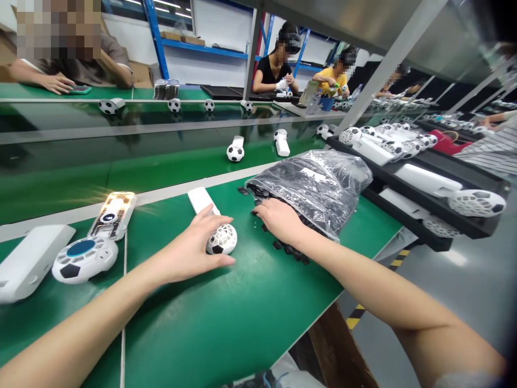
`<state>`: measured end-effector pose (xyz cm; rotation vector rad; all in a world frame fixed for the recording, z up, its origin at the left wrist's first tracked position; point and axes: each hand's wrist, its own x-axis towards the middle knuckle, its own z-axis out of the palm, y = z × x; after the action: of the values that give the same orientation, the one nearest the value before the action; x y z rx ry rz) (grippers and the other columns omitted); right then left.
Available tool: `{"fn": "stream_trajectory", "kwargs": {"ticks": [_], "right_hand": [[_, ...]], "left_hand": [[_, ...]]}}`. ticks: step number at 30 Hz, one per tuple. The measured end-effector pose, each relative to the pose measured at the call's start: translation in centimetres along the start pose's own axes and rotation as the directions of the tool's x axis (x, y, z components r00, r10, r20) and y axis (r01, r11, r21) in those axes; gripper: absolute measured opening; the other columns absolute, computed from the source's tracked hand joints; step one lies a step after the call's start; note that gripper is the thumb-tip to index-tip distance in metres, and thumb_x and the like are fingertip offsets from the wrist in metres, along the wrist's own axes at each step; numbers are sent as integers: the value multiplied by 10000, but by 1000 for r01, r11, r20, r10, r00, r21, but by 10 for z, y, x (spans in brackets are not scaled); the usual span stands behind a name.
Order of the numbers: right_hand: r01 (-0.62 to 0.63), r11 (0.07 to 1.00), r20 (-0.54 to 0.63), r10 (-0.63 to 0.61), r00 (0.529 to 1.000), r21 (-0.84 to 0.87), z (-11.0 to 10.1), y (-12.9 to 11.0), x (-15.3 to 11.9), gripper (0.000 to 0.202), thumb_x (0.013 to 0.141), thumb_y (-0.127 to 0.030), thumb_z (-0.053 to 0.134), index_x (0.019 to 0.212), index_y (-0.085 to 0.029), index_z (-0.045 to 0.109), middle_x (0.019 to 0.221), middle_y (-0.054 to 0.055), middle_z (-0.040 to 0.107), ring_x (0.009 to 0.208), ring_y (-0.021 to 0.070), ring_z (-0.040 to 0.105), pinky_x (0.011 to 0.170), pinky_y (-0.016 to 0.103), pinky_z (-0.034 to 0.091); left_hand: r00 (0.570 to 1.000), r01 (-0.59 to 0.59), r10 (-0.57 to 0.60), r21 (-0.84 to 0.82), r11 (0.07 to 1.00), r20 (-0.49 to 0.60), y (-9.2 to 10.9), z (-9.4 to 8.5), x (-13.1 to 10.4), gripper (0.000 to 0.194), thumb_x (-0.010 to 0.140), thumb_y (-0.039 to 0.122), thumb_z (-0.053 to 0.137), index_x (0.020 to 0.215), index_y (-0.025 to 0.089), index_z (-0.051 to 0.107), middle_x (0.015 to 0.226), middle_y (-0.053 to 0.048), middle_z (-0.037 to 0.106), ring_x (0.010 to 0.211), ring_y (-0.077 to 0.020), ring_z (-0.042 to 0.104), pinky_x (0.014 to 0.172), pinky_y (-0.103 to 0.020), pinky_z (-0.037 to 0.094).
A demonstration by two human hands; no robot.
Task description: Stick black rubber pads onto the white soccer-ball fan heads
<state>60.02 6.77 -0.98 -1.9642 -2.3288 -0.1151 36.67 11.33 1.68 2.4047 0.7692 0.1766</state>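
My left hand (194,245) is curved around the round head of a white device (223,240) with a black-and-white football pattern. Thumb and forefinger are spread on either side of the head; whether they press on it I cannot tell. The device's white handle (201,200) lies on the green tabletop, pointing away from me. At the mouth of a clear plastic bag (319,180), my right hand (278,218) has its fingers closed, with a small dark piece showing at the tips. Loose small black pieces (286,249) lie below that hand, spilling from the bag.
To the left lie a white casing (32,261) and an opened device with lit insides (113,215). Behind runs a green conveyor belt (169,172) carrying football-patterned devices. Black trays (480,226) of devices stand at right. Several people sit across the belt.
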Motion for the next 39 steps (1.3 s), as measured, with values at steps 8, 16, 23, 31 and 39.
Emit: {"fn": "stream_trajectory", "kwargs": {"ticks": [8,16,23,31,39], "right_hand": [[-32,835,-13,46,999,549,-21,-28,-18,201,857,-174,401,941,-174,584,871,48,602,790,146,551,731,280,435],[-51,489,46,23,999,871,-20,-64,-24,79,764,-225,571,800,-187,630,773,3,621,707,119,557,672,256,450],[-20,493,13,18,1000,870,-18,-62,-12,45,721,-178,607,681,-163,593,699,-11,583,669,103,532,652,239,430],[-43,466,71,-43,997,884,-10,-54,-2,175,680,-278,662,661,-155,540,641,-29,556,606,89,500,589,219,411],[-59,952,-56,79,995,300,-6,-5,13,155,809,-204,515,887,-156,640,902,66,619,826,173,541,779,311,409]], "left_hand": [[995,-89,91,-51,995,33,1,-1,0,531,685,208,522,1205,204,414,1397,-81,281,1326,-233,127,1043,-398,253],[994,-107,105,-96,990,-24,-4,7,3,486,689,307,570,1148,211,443,1328,-62,381,1332,-215,106,1064,-407,199],[993,-109,103,-101,989,-57,-2,10,3,408,721,300,538,1104,186,457,1327,-84,384,1329,-240,111,1060,-424,197],[992,-113,106,-99,989,-71,1,12,4,336,704,231,514,1035,198,467,1273,-77,431,1327,-244,113,1041,-456,223],[986,-164,166,-95,982,9,-8,0,4,397,703,215,509,1094,225,439,1337,-64,319,1325,-226,110,1061,-439,185]]}}
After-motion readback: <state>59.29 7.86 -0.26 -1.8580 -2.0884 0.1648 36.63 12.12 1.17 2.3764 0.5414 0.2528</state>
